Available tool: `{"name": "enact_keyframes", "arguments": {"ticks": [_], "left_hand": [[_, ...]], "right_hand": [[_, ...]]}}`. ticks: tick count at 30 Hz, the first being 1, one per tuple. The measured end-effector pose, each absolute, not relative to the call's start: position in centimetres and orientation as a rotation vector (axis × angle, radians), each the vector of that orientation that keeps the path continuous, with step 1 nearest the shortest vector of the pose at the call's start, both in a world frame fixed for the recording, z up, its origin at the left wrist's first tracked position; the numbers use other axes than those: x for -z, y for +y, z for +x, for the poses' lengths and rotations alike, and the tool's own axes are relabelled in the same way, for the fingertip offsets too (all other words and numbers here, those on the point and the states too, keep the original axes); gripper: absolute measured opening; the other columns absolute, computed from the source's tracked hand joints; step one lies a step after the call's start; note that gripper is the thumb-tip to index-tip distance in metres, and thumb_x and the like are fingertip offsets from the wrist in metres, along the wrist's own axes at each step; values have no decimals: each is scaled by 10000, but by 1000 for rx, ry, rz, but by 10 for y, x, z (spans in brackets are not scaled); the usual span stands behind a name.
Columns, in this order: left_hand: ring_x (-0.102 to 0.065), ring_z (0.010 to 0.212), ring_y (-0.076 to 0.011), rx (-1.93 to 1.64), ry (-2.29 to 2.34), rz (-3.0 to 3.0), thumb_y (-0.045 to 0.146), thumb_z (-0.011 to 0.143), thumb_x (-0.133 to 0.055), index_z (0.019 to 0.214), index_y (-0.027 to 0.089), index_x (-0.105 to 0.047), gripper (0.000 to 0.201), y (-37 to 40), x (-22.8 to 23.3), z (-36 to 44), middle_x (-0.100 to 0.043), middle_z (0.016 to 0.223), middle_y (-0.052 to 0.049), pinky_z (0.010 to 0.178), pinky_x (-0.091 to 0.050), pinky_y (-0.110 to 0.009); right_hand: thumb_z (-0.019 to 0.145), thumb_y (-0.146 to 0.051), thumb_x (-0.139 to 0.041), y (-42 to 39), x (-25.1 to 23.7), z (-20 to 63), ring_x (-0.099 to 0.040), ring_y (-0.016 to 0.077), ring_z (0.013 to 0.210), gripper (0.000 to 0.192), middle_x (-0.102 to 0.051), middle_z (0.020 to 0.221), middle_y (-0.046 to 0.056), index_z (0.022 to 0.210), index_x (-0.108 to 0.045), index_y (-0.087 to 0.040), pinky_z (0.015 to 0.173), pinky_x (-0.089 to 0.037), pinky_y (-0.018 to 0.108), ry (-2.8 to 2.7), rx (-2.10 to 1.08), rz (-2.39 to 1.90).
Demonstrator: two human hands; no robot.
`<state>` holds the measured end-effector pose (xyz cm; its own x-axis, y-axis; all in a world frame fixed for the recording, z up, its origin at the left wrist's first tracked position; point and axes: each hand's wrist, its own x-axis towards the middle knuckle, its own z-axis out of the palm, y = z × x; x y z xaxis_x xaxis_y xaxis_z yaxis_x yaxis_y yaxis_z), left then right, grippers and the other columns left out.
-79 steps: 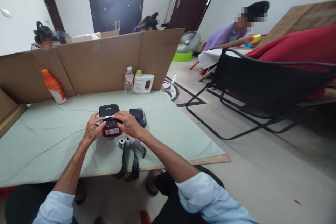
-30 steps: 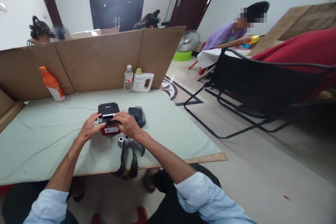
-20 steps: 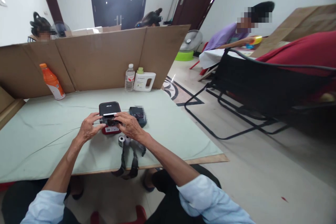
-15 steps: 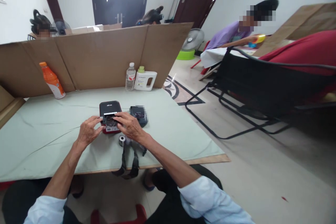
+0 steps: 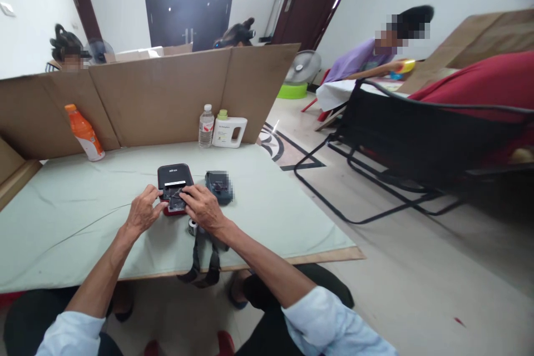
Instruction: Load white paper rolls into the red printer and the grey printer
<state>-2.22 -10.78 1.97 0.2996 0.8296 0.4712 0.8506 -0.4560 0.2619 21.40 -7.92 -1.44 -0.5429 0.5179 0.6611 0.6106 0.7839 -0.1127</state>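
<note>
Both hands meet at the small printer (image 5: 175, 189): left hand (image 5: 142, 214) grips its left edge, right hand (image 5: 203, 208) pinches its near front, fingers narrow.

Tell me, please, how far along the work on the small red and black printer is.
Done: the printer sits on the table with its black lid up. In hand: the left hand steadies its side, the right hand works in the open compartment. Left: the lid is not closed; a paper roll lies beside it.
</note>
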Motion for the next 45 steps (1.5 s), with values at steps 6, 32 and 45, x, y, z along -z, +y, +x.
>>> {"name": "enact_keyframes", "arguments": {"ticks": [6, 32, 45], "left_hand": [[-672, 888, -194, 807, -1695, -2490, 317, 951, -640, 1085, 235, -670, 160, -109, -24, -21, -648, 1026, -34, 773, -550, -301], [-654, 1182, -244, 1068, -1568, -2851, 149, 861, -569, 1135, 205, -741, 328, -58, -37, -34, -701, 1282, -114, 919, -602, -408], [-710, 951, -240, 1190, -1758, -2878, 340, 834, -707, 1041, 182, -794, 275, -43, -55, -11, -789, 976, -42, 863, -570, -338]], "right_hand": [[878, -95, -651, -79, 9, 211, -575, 293, 1094, 329, -698, 1228, 131, 1191, -719, -172, 922, -530, 434, -2309, 174, -877], [977, -150, -615, -58, -14, 211, -671, 189, 902, 172, -757, 997, 63, 929, -767, -213, 824, -517, 293, -2132, -43, -876], [947, -282, -573, -30, -93, 206, -565, 135, 669, 255, -672, 721, -4, 782, -729, -169, 629, -414, 238, -1851, -600, -713]]}}
